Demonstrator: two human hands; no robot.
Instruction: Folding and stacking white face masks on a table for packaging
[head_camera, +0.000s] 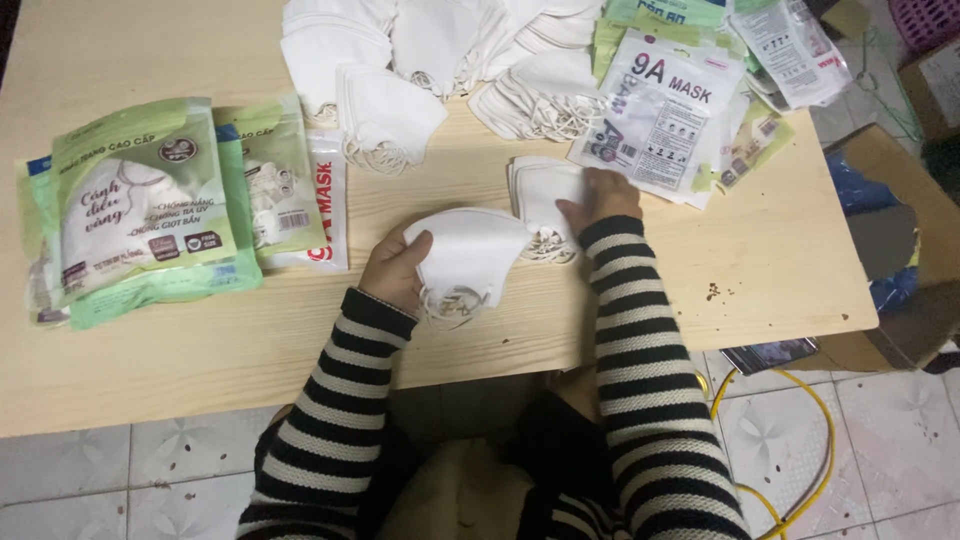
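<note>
My left hand (395, 268) grips a folded white face mask (468, 255) by its left edge, just above the wooden table (500, 350); its ear loops dangle below. My right hand (602, 200) rests flat on a small stack of white masks (540, 190) lying right beside the held one. Both sleeves are black and white striped. A large heap of loose white masks (440, 50) lies at the far edge of the table.
Filled green and white mask packets (150, 210) are stacked at the left. Flat empty printed packets (670, 100) lie at the back right. Cardboard boxes (900, 240) stand right of the table, and a yellow cable (810, 430) runs over the tiled floor.
</note>
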